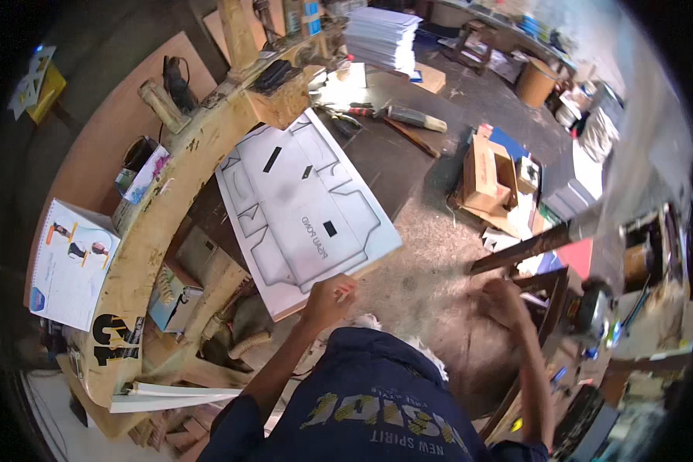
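Observation:
A thick white-faced board (300, 212) lies slanted in front of me, with dark outlines of a folded-box shape and a few short black slots on its face. At its near edge is my left hand (329, 302), fingers curled in a pinch. Whether a small thing sits between them is too hard to see. My right hand (505, 304) is apart from the board, over to the right beside a dark wooden frame (543, 308). Its fingers are curled closed and slightly blurred, so anything inside them is hidden.
Left of the board curves a worn wooden machine arm (169, 196) with a desk calendar (73, 258) next to it. Hand tools (416, 118) and a paper stack (381, 38) lie beyond. At right are an open cardboard box (487, 177) and a slanting dark bar (523, 246).

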Tool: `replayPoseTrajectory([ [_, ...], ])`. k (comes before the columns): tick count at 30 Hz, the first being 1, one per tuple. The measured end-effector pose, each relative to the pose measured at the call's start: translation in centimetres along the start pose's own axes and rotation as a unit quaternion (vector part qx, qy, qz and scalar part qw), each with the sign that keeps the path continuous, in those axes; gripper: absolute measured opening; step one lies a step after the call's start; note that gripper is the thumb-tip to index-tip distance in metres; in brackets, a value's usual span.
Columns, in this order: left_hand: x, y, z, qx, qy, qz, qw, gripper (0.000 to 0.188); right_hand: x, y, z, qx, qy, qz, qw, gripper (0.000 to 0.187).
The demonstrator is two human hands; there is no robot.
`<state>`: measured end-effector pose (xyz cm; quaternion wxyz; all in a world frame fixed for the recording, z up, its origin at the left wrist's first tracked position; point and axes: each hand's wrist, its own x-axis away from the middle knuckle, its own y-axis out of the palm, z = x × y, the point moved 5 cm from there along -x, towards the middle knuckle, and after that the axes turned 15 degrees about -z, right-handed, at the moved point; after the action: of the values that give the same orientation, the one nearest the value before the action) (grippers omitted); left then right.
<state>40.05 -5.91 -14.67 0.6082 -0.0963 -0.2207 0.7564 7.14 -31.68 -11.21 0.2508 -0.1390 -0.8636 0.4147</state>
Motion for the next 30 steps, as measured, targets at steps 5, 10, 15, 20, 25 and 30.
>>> replayPoseTrajectory([
  [5, -2.2, -4.2, -2.5, 0.052, -0.091, 0.126, 0.986, 0.023, -25.2, -1.0, -10.3, -0.040, -0.241, 0.042, 0.969, 0.029],
  [10, -2.5, -0.7, -4.1, 0.203, -0.244, 0.159, 0.935, 0.016, -41.4, 4.1, -18.9, 0.053, -0.337, -0.093, 0.935, 0.049],
  [15, -4.9, 10.6, -4.0, 0.485, -0.378, -0.033, 0.788, 0.021, -47.5, 5.2, -18.5, 0.154, -0.336, -0.240, 0.898, 0.050],
  [20, -10.7, 19.2, -1.4, 0.519, -0.396, 0.377, 0.657, 0.043, -45.9, 6.5, -20.6, 0.116, -0.370, -0.346, 0.854, 0.048],
  [25, -21.1, 19.9, -1.8, 0.700, -0.102, 0.684, 0.181, 0.055, -47.7, 6.5, -21.6, 0.113, -0.390, -0.386, 0.828, 0.047],
  [30, -19.9, 20.6, -3.2, 0.573, -0.087, 0.795, 0.179, 0.059, -50.0, 7.2, -22.0, 0.056, -0.421, -0.435, 0.794, 0.038],
])
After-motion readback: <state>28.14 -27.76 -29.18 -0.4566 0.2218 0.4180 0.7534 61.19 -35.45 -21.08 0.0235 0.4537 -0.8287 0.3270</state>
